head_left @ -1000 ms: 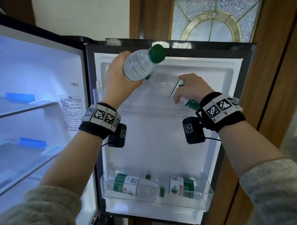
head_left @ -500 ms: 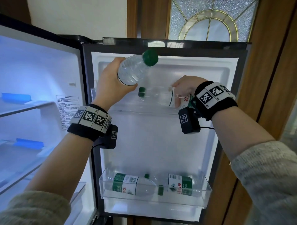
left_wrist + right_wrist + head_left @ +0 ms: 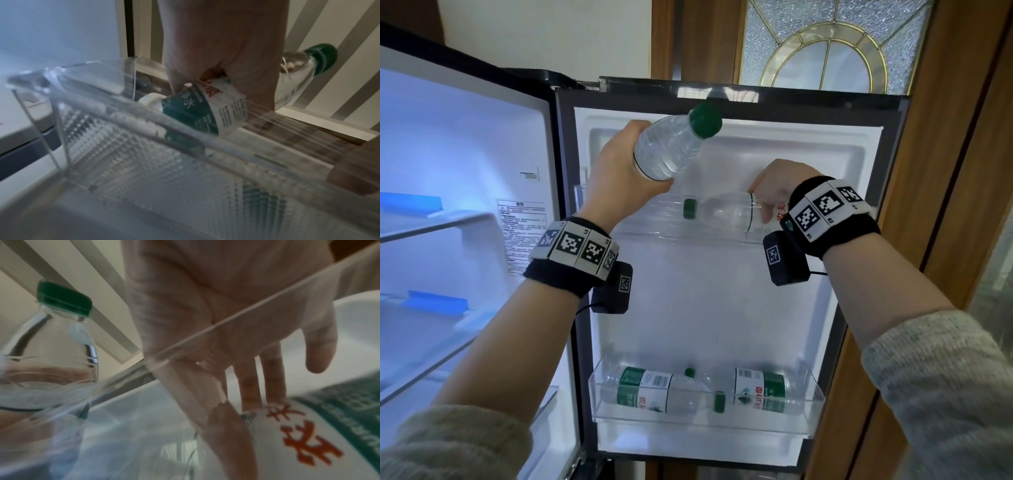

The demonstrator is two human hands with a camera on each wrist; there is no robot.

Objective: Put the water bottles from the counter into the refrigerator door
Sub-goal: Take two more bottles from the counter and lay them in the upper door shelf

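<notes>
Gripping one bottle (image 3: 671, 147) aloft, left hand (image 3: 619, 174); right hand (image 3: 774, 185) seemingly grasps shelved bottle (image 3: 729, 212).

A clear, green-capped water bottle (image 3: 671, 145) tilts in the left hand (image 3: 616, 171), cap up and rightward. A second bottle (image 3: 729, 212) lies sideways in the upper door shelf (image 3: 654, 219) under the right hand (image 3: 774, 185), cap leftward. Two more bottles (image 3: 650, 390) (image 3: 760, 390) lie far below both hands.

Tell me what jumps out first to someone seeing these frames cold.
Two hands raised at the open refrigerator door: the left hand grips a green-capped water bottle tilted above the upper door shelf, and the right hand holds a second bottle lying on its side in that shelf. Lower down, the bottom door bin holds two more bottles lying flat.
</notes>
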